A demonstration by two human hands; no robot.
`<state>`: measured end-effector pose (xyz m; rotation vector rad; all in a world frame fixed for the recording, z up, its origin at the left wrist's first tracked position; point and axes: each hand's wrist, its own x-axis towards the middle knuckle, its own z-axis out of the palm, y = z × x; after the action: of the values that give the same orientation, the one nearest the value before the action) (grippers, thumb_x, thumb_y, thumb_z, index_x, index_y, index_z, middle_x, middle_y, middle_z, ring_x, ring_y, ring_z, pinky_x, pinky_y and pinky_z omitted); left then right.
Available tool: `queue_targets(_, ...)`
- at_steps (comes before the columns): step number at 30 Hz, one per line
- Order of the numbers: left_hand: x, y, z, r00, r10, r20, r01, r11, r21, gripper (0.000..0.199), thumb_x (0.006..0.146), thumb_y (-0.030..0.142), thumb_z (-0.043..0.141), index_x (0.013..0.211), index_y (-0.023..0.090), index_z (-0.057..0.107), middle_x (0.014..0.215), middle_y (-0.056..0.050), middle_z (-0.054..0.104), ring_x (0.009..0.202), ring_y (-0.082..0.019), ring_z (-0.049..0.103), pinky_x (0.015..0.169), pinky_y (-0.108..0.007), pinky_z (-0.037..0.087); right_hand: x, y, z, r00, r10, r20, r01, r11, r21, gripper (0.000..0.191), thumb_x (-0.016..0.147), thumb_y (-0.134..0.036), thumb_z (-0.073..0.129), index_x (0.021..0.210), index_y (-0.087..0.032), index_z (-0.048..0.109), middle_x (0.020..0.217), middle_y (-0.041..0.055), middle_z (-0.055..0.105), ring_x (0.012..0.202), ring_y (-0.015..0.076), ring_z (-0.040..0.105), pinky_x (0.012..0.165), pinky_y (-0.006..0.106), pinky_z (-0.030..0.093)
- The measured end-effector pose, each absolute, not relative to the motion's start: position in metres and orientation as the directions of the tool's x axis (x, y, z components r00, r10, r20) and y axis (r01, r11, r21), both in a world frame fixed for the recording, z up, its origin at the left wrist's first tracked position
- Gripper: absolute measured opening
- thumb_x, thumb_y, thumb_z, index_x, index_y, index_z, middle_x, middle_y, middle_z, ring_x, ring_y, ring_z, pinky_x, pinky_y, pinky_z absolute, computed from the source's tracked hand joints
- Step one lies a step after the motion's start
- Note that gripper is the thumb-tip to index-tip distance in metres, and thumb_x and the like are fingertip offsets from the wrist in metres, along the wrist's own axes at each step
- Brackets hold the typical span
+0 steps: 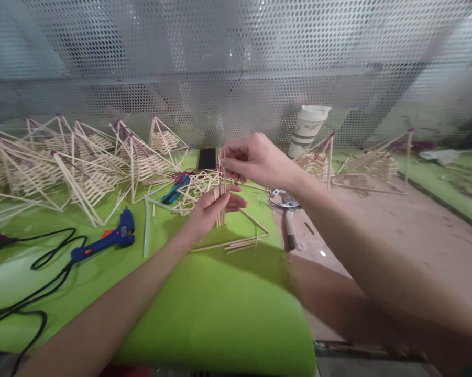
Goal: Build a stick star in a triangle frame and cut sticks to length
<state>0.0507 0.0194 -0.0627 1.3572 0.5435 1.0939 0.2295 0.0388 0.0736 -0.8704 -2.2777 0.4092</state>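
My left hand (204, 212) is closed round a small bundle of thin wooden sticks (220, 219), held upright above the green work surface. Just above it, my right hand (253, 159) pinches the top end of one stick (224, 180) that rises out of the bundle. Its fingertips partly hide that end. Below the hands lies a stick frame (255, 222) with a few short sticks (241, 243) resting across one corner. Behind them sits a tangle of joined sticks (198, 188).
A blue glue gun (106, 242) with a black cable lies left, near a clear glue stick (146, 225). Pruning shears (288, 225) lie right. Several pointed stick structures (90, 173) stand behind, with a phone (207, 158), blue cutter (176, 189) and paper cups (308, 128).
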Motion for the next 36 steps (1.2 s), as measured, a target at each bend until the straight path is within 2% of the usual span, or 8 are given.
queue_targets(11, 0.05, 0.021, -0.063, 0.443, 0.856, 0.265, -0.296, -0.139, 0.945, 0.035, 0.105, 0.045, 0.067, 0.127, 0.019, 0.074, 0.108, -0.01, 0.082, 0.105, -0.024, 0.079, 0.104, -0.041, 0.059, 0.229, 0.039, 0.073, -0.552, 0.691, 0.467, 0.477, 0.721, -0.502, 0.023, 0.094, -0.016, 0.062, 0.071, -0.019, 0.059, 0.061, -0.0025, 0.053, 0.064, 0.0131, 0.041, 0.061, 0.027, 0.037)
queue_targets(19, 0.049, 0.022, -0.062, 0.451, 0.856, 0.253, -0.303, -0.12, 0.946, 0.03, 0.105, 0.042, 0.068, 0.124, 0.021, 0.077, 0.112, -0.009, 0.083, 0.109, -0.024, 0.078, 0.107, -0.042, 0.058, 0.23, 0.041, 0.073, -0.566, 0.695, 0.444, 0.466, 0.713, -0.524, 0.023, 0.096, -0.015, 0.062, 0.072, -0.018, 0.061, 0.061, -0.0024, 0.059, 0.062, 0.0115, 0.044, 0.063, 0.026, 0.038)
queue_targets(25, 0.047, 0.021, -0.052, 0.488, 0.853, 0.186, -0.39, 0.022, 0.921, 0.023, 0.1, 0.03, 0.073, 0.119, 0.019, 0.08, 0.114, -0.01, 0.084, 0.112, -0.027, 0.078, 0.109, -0.046, 0.057, 0.228, 0.043, 0.068, -0.537, 0.714, 0.449, 0.491, 0.698, -0.521, 0.026, 0.095, -0.009, 0.064, 0.071, -0.018, 0.058, 0.058, -0.0038, 0.058, 0.06, 0.0099, 0.045, 0.063, 0.025, 0.036)
queue_targets(30, 0.047, 0.016, -0.044, 0.557, 0.824, 0.104, -0.426, 0.176, 0.887, 0.023, 0.105, 0.021, 0.063, 0.12, 0.016, 0.08, 0.115, -0.013, 0.084, 0.111, -0.026, 0.079, 0.108, -0.045, 0.059, 0.227, 0.045, 0.065, -0.526, 0.762, 0.377, 0.423, 0.619, -0.662, 0.028, 0.1, -0.011, 0.064, 0.072, -0.018, 0.059, 0.061, -0.002, 0.064, 0.055, 0.0097, 0.052, 0.058, 0.025, 0.041)
queue_targets(36, 0.046, 0.012, -0.039, 0.562, 0.826, 0.045, -0.395, 0.22, 0.892, 0.027, 0.108, 0.016, 0.054, 0.12, 0.014, 0.078, 0.112, -0.015, 0.084, 0.11, -0.026, 0.08, 0.105, -0.044, 0.06, 0.23, 0.049, 0.061, -0.53, 0.793, 0.302, 0.328, 0.52, -0.789, 0.031, 0.104, -0.02, 0.066, 0.073, -0.018, 0.061, 0.065, 0.0006, 0.067, 0.058, 0.0111, 0.059, 0.055, 0.024, 0.047)
